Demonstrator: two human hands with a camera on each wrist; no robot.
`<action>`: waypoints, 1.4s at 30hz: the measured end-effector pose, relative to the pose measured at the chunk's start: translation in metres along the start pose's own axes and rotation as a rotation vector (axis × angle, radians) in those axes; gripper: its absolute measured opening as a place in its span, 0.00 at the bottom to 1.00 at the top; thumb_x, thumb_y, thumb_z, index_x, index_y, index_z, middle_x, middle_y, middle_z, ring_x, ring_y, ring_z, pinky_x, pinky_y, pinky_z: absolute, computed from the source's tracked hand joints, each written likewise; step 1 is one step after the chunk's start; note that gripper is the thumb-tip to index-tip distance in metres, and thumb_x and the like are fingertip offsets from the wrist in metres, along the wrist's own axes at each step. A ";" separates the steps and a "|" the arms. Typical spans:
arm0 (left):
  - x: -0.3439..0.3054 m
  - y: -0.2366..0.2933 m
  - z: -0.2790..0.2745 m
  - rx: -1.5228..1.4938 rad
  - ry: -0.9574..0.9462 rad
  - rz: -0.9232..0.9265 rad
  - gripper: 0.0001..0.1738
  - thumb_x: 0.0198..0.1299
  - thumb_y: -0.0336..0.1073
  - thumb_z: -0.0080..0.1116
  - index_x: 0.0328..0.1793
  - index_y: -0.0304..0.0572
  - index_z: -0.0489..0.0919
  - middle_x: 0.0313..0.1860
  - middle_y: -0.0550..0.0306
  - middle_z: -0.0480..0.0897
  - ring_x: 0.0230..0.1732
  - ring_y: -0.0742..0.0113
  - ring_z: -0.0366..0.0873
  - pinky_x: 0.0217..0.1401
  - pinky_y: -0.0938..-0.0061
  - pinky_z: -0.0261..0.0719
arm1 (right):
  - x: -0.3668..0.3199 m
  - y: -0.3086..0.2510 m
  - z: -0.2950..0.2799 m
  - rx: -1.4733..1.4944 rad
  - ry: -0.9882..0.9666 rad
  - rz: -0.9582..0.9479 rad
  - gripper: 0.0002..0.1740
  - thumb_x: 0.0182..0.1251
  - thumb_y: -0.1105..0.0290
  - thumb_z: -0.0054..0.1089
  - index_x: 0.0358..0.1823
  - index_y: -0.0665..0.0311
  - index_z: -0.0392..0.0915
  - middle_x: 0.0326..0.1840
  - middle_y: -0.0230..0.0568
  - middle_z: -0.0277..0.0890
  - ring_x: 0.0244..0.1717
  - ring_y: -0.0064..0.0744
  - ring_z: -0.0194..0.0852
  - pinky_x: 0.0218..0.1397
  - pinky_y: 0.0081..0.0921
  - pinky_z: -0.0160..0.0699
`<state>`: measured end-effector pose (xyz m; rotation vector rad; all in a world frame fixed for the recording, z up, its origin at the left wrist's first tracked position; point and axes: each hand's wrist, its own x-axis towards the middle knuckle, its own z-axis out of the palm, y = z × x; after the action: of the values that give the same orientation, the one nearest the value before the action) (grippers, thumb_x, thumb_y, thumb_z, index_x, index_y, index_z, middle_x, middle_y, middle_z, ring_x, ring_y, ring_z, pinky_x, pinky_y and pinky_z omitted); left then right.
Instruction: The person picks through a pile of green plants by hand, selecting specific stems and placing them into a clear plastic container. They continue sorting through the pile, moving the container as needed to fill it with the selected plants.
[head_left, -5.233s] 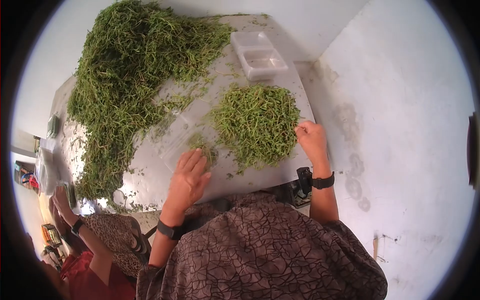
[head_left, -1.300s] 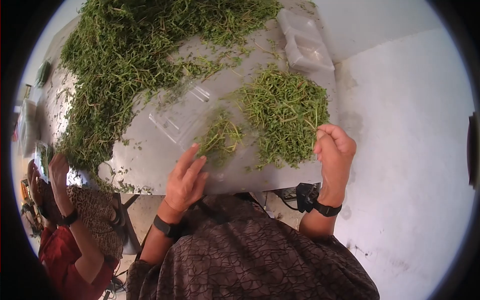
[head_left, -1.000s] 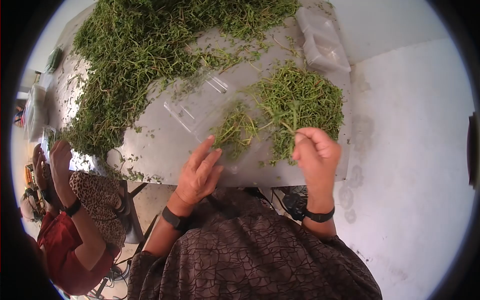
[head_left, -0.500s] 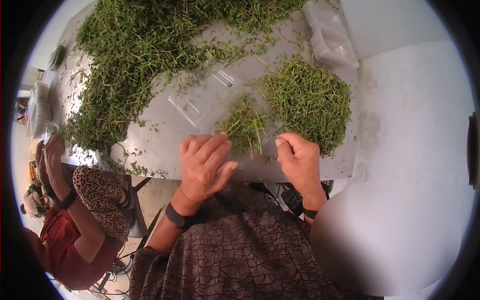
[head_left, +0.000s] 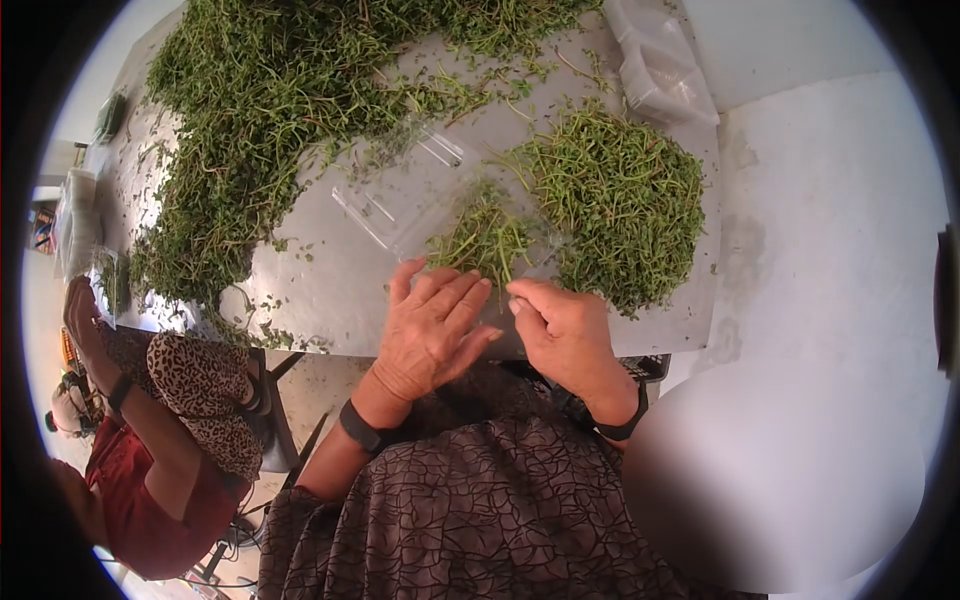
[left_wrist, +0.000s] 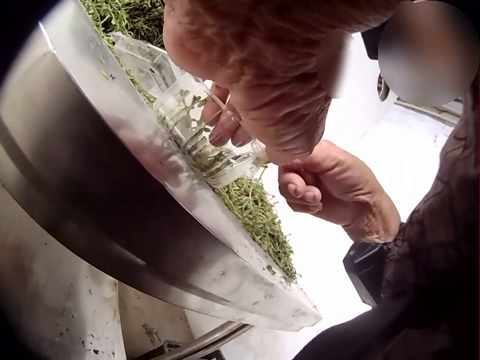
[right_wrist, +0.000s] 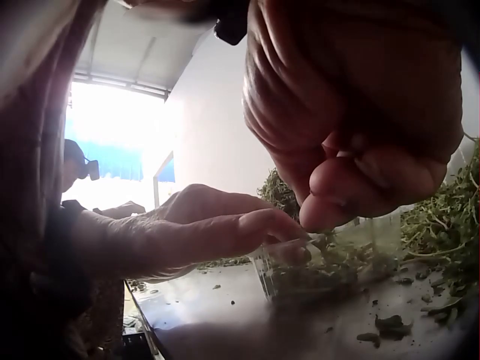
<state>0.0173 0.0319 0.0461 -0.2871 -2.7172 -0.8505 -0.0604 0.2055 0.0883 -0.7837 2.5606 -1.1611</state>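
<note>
A clear plastic clamshell box lies open at the table's near side, with green leafy sprigs in its near half. My left hand rests at the box's near edge, fingers loosely extended; the left wrist view shows its fingertips against the clear wall. Close beside it my right hand has curled fingers, thumb against forefinger, and pinches the lower end of a sprig at the box's near right corner. In the right wrist view these curled fingers hang over the box, hiding most of the pinch.
A trimmed heap of sprigs lies right of the box, a far larger pile at back left. Clear trays stand at the back right edge. A person in a red top sits at left. A white wall borders the right.
My right hand has carried sprigs from the right heap leftward to the box and come close to my left hand. The left hand has stayed by the box's near edge. The box holds more sprigs.
</note>
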 end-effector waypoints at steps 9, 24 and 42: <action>-0.001 0.001 0.001 -0.025 0.042 -0.012 0.30 0.49 0.44 0.71 0.58 0.38 0.78 0.54 0.52 0.81 0.57 0.55 0.76 0.74 0.45 0.57 | 0.008 -0.001 0.008 -0.024 -0.151 0.000 0.08 0.64 0.72 0.60 0.43 0.62 0.81 0.24 0.48 0.79 0.25 0.51 0.80 0.28 0.40 0.76; 0.016 0.014 -0.005 0.075 -0.079 -0.055 0.33 0.58 0.56 0.62 0.61 0.40 0.76 0.53 0.49 0.81 0.55 0.52 0.75 0.75 0.43 0.51 | 0.001 0.011 0.004 0.093 -0.058 0.043 0.08 0.65 0.73 0.59 0.43 0.64 0.82 0.24 0.50 0.80 0.24 0.45 0.82 0.28 0.32 0.76; 0.018 0.011 -0.004 -0.014 -0.162 0.009 0.20 0.57 0.40 0.66 0.51 0.36 0.79 0.56 0.42 0.79 0.61 0.51 0.77 0.81 0.49 0.53 | 0.002 0.022 0.002 0.118 0.022 0.060 0.05 0.64 0.76 0.60 0.40 0.63 0.81 0.23 0.49 0.79 0.23 0.45 0.81 0.26 0.32 0.76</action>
<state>0.0040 0.0404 0.0602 -0.3865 -2.8574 -0.8803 -0.0694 0.2154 0.0708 -0.6659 2.4881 -1.2956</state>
